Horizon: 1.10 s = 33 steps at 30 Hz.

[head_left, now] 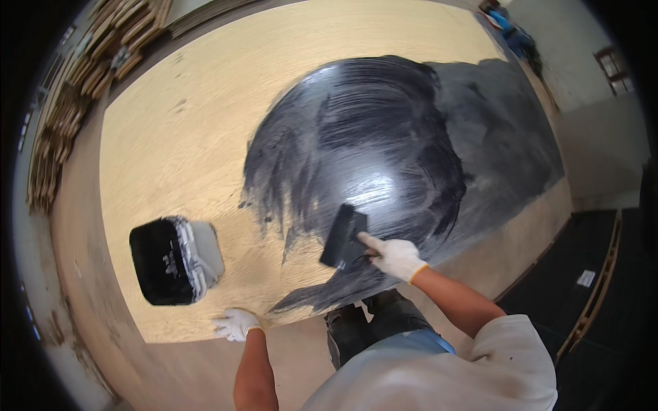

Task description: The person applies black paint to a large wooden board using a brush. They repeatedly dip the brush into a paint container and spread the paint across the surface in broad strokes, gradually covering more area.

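Observation:
A large pale yellow board (178, 137) with a grained surface lies in front of me. Wet, glossy black coating (370, 123) covers its middle in curved streaks, and a duller grey-black layer (493, 130) spreads over its right part. In a white glove, my right hand (399, 259) grips a wide black spreader (343, 236), whose blade meets the coating near the board's front edge. My left hand (237, 324), also gloved, rests with fingers apart on the near left edge. Just beyond it, a grey-white bucket (211, 253) with a smeared rim shows black inside.
Stacked wooden strips (103, 61) line the far left. Dark panels (555, 257) with a wooden strip along them lie on the right. Past the board's far right corner are a blue and dark shape (514, 34), unclear, and a brown chair-like frame (611, 68).

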Motion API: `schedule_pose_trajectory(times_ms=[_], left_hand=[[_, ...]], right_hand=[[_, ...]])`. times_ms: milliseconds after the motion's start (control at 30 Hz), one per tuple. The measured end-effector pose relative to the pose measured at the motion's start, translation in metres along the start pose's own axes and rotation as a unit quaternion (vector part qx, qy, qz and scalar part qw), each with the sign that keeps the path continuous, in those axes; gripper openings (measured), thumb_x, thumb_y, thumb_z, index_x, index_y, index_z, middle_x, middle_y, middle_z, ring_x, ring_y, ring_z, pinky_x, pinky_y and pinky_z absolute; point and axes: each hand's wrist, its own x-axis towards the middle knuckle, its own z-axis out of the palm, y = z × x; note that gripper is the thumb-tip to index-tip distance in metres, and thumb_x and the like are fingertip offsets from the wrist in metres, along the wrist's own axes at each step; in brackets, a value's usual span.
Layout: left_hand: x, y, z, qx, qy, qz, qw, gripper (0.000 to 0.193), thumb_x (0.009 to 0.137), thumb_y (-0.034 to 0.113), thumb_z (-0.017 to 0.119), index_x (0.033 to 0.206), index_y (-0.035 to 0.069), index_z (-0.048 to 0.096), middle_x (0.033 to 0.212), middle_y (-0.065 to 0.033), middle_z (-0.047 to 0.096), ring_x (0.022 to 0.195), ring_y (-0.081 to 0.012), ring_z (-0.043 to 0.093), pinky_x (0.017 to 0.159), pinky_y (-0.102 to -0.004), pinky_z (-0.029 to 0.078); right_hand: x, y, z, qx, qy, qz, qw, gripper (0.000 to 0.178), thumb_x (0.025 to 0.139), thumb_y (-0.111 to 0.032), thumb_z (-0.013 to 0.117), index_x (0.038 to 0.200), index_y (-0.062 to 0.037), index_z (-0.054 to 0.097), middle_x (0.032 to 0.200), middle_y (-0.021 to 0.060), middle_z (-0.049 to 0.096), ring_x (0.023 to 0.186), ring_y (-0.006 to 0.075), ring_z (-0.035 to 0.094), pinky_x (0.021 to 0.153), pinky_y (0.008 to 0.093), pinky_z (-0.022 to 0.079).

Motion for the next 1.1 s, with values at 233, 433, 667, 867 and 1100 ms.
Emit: schedule_pose_trajectory(times_ms=[233,433,667,867,1100], left_hand=[[-0.006,0.004,-0.017,0.005,-0.050,-0.034,0.998,0.070,0.104,0.050,0.032,0.165,0.019,0.024,0.165,-0.0212,0.023,0.126,-0.0520,0.053,0.104,-0.0563,0.049],[-0.005,0.000,-0.024,-0.012,-0.040,-0.050,0.998,0.070,0.103,0.054,0.029,0.166,0.023,0.023,0.165,-0.0202,0.025,0.128,-0.0519,0.051,0.104,-0.0578,0.048],[-0.015,0.022,-0.026,-0.022,-0.045,-0.031,0.998,0.070,0.102,0.056,0.028,0.164,0.022,0.027,0.161,-0.0159,0.031,0.127,-0.0492,0.052,0.104,-0.0586,0.047],[0.001,-0.004,-0.004,-0.007,-0.010,-0.021,1.000,0.070,0.103,0.057,0.029,0.163,0.021,0.030,0.160,-0.0173,0.034,0.127,-0.0485,0.052,0.104,-0.0574,0.046],[0.002,-0.002,-0.004,0.003,-0.001,-0.029,1.000,0.069,0.104,0.054,0.029,0.163,0.020,0.030,0.163,-0.0202,0.031,0.122,-0.0504,0.056,0.105,-0.0560,0.047]], right_hand=[[-0.114,0.178,0.023,0.055,0.167,0.320,0.931,0.060,0.099,-0.032,0.060,0.157,-0.0302,0.045,0.111,0.0210,0.074,0.101,0.0413,0.071,0.091,0.0508,0.055],[0.002,0.248,-0.096,0.004,0.281,0.228,0.932,0.051,0.103,-0.031,0.053,0.152,-0.0205,0.049,0.114,0.0283,0.070,0.107,0.0467,0.066,0.092,0.0549,0.052],[0.168,0.142,-0.195,-0.042,0.213,0.048,0.975,0.044,0.101,-0.027,0.048,0.144,-0.0210,0.059,0.122,0.0211,0.072,0.115,0.0401,0.069,0.100,0.0475,0.053],[0.035,0.085,-0.081,-0.101,0.069,-0.046,0.991,0.049,0.101,-0.031,0.055,0.150,-0.0294,0.049,0.082,0.0161,0.072,0.070,0.0380,0.071,0.064,0.0509,0.055],[-0.010,0.247,-0.126,-0.040,0.236,0.222,0.945,0.049,0.101,-0.034,0.060,0.150,-0.0277,0.055,0.110,0.0236,0.072,0.101,0.0446,0.069,0.090,0.0509,0.054]])
